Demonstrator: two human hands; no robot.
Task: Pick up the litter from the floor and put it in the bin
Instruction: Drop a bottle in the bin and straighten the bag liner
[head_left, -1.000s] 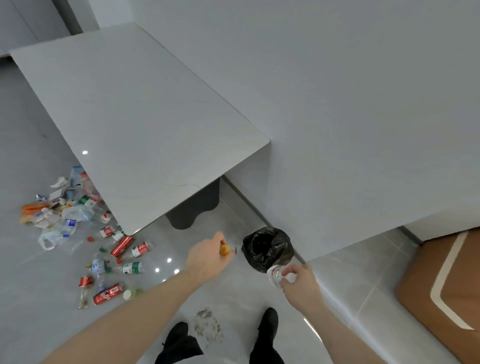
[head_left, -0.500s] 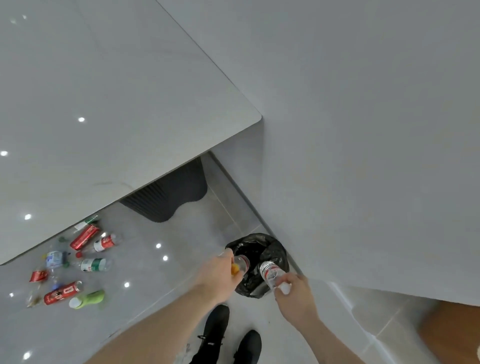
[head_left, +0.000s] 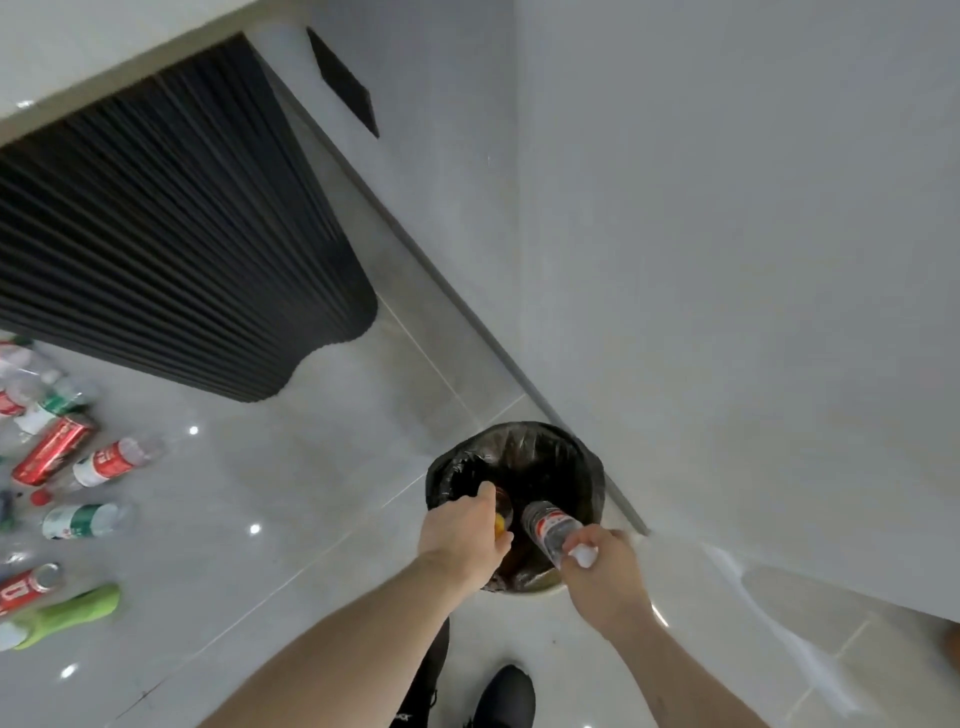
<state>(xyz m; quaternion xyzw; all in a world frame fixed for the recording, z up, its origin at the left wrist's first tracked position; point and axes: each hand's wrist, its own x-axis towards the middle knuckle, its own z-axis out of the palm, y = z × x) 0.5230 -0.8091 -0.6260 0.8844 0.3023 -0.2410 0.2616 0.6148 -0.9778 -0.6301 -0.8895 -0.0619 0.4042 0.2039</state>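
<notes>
A round bin with a black bag liner (head_left: 582, 457) stands on the floor against the wall. My left hand (head_left: 462, 535) is over its near rim, closed on a small bottle with an orange cap (head_left: 501, 519). My right hand (head_left: 605, 571) holds a clear plastic bottle with a red label (head_left: 548, 527) by its white cap end, the bottle's base pointing into the bin mouth. Both bottles are above the bin opening.
Several bottles and cans lie on the floor at the left: a red can (head_left: 52, 449), a red-labelled bottle (head_left: 106, 462), a green-labelled bottle (head_left: 78, 521), a green bottle (head_left: 67, 616). A dark ribbed table base (head_left: 171, 234) stands behind. My black shoes (head_left: 506, 696) are below.
I have come closer to the bin and look more steeply down. Both hands have moved forward with their bottles, from short of the bin to over its opening.
</notes>
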